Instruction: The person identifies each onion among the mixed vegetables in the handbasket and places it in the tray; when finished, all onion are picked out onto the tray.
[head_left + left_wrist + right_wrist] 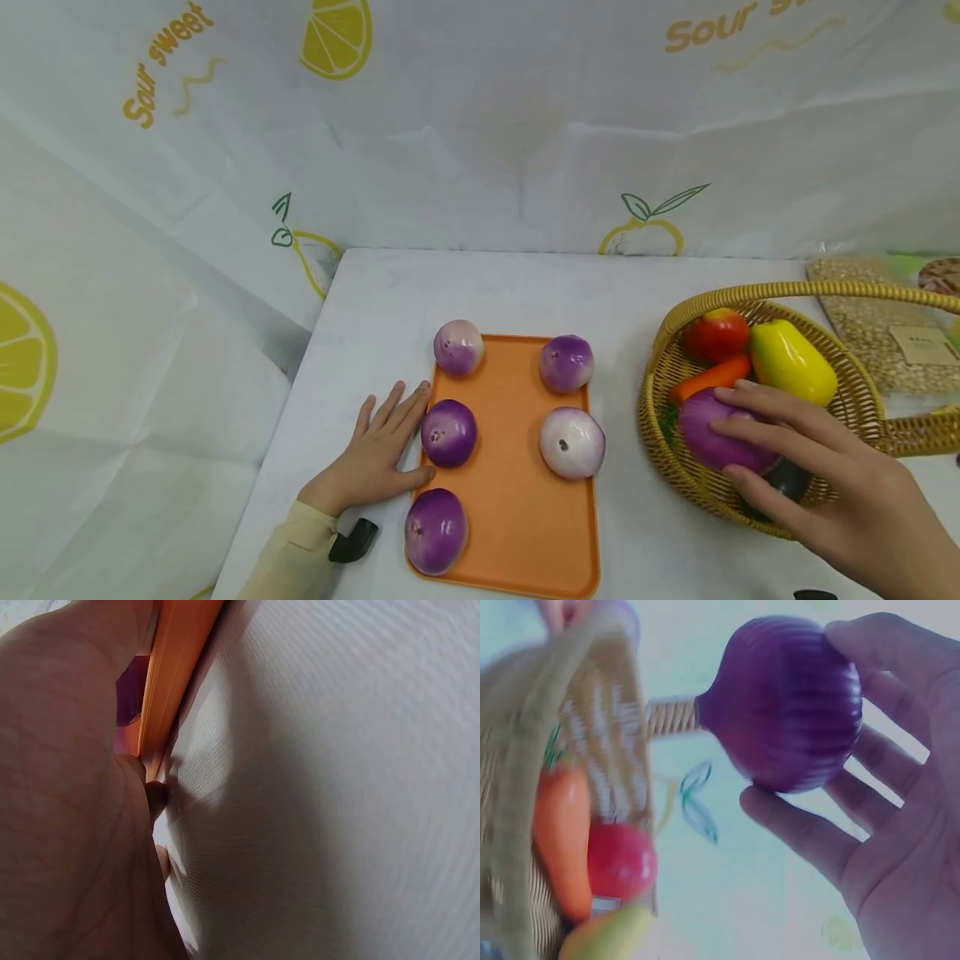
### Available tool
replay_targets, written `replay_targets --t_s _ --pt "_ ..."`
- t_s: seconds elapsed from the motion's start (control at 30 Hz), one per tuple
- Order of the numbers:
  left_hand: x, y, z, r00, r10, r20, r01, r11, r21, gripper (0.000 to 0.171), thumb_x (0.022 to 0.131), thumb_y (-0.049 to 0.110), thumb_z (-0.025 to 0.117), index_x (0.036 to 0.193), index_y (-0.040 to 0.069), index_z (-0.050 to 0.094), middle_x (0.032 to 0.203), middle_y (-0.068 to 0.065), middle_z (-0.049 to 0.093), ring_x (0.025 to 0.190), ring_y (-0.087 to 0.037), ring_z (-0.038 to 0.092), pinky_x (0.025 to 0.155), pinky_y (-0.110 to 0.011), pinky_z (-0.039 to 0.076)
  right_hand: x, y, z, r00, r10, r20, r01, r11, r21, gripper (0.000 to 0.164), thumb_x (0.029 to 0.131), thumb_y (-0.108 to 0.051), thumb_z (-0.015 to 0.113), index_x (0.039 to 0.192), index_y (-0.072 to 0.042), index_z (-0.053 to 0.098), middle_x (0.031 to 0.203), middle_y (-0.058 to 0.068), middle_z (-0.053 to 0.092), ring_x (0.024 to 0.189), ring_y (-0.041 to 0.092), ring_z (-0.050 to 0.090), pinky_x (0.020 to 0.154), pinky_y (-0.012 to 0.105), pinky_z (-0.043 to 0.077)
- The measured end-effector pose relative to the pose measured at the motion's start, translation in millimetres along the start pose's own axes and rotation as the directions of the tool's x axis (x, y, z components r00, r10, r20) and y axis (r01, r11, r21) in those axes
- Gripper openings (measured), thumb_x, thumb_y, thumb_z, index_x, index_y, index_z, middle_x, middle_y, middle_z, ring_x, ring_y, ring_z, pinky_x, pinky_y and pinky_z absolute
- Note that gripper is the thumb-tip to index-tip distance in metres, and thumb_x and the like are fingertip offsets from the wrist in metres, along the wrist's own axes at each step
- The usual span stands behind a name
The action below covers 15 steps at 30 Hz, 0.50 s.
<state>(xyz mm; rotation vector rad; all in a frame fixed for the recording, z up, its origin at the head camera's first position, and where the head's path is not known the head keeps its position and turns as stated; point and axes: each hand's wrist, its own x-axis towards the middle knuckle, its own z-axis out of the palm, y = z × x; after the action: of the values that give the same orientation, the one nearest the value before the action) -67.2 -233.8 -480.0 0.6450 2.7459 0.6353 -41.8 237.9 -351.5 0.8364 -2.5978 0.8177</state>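
My right hand (pixel 832 467) holds a purple onion (pixel 716 429) over the wicker basket (pixel 656 446), thumb and fingertips round its body. In the right wrist view, the onion (pixel 784 705) shows its pointed neck turned toward the basket. My left hand (pixel 378 462) lies with spread, straight fingers on the table at the left side of an orange tray (pixel 517 525), its fingertips and thumb right at the rim. Purple-and-white onions sit along both sides of the tray, among them a dark purple onion (pixel 448 433) beside the left hand and a whitish onion (pixel 572 442) opposite.
In the basket lie a red tomato-like fruit (pixel 716 335), a carrot (pixel 708 381), a yellow pear-shaped item (pixel 793 360) and something dark (pixel 791 479). Its tall handle (pixel 795 290) arches over the back. A bag of pale grains (pixel 855 325) lies behind it; a patterned cloth hangs beyond the table.
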Motion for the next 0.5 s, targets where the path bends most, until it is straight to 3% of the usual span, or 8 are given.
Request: replay_targets --t_s 0.1,0.17,0.33,0.43,0.5 --pt "-0.2 -0.1 -0.2 1.0 0.004 -0.004 -0.004 1.0 0.004 0.101 0.09 0.053 0.067 0.164 0.012 0.013 0.17 0.0 0.008 0.155 -0.032 -0.004 0.116 -0.063 -0.008 4.7 -15.9 7.0 0.993 -0.116 -0.024 0.118 0.985 0.124 0.052 0.099 -0.054 0.058 0.117 -0.008 0.075 0.133 0.014 0.062 0.131 0.01 0.05 0.1 0.009 0.037" --pt "-0.5 0.0 -0.4 1.0 0.004 -0.005 -0.004 1.0 0.006 0.101 0.089 0.052 0.067 0.164 0.012 0.012 0.17 0.0 0.008 0.155 -0.033 -0.004 0.116 -0.063 -0.008 5.0 -24.2 16.7 0.983 -0.182 -0.018 0.181 0.958 0.223 0.047 0.099 -0.046 0.063 0.119 -0.005 0.074 0.134 0.018 0.061 0.131 0.015 0.051 0.102 0.012 0.038" --pt "-0.4 -0.1 -0.2 1.0 0.001 -0.004 -0.001 1.0 0.01 0.102 0.089 0.052 0.068 0.164 0.012 0.012 0.17 0.0 0.007 0.155 -0.032 -0.004 0.116 -0.062 -0.008 -1.4 -36.3 52.2 0.953 -0.288 0.095 0.219 0.871 0.44 0.044 0.094 -0.031 0.075 0.13 -0.006 0.067 0.141 0.015 0.056 0.136 0.02 0.048 0.107 0.016 0.035" --pt "-0.2 0.0 0.1 1.0 0.0 -0.003 0.001 1.0 0.015 0.101 0.089 0.052 0.067 0.164 0.013 0.012 0.17 0.001 0.006 0.155 -0.032 -0.004 0.116 -0.063 -0.008 -6.9 -38.7 77.1 0.928 -0.349 0.131 0.235 0.82 0.522 0.048 0.09 -0.019 0.08 0.134 -0.009 0.064 0.142 0.013 0.054 0.136 0.022 0.047 0.11 0.019 0.033" --pt "-0.4 0.3 0.1 1.0 -0.003 -0.003 0.003 1.0 0.016 0.102 0.089 0.052 0.067 0.164 0.013 0.011 0.17 0.001 0.007 0.155 -0.032 -0.004 0.116 -0.062 -0.007 -11.7 -40.4 90.8 0.918 -0.363 0.163 0.221 0.806 0.549 0.049 0.09 -0.016 0.079 0.136 -0.012 0.063 0.143 0.009 0.054 0.135 0.022 0.048 0.11 0.018 0.034"
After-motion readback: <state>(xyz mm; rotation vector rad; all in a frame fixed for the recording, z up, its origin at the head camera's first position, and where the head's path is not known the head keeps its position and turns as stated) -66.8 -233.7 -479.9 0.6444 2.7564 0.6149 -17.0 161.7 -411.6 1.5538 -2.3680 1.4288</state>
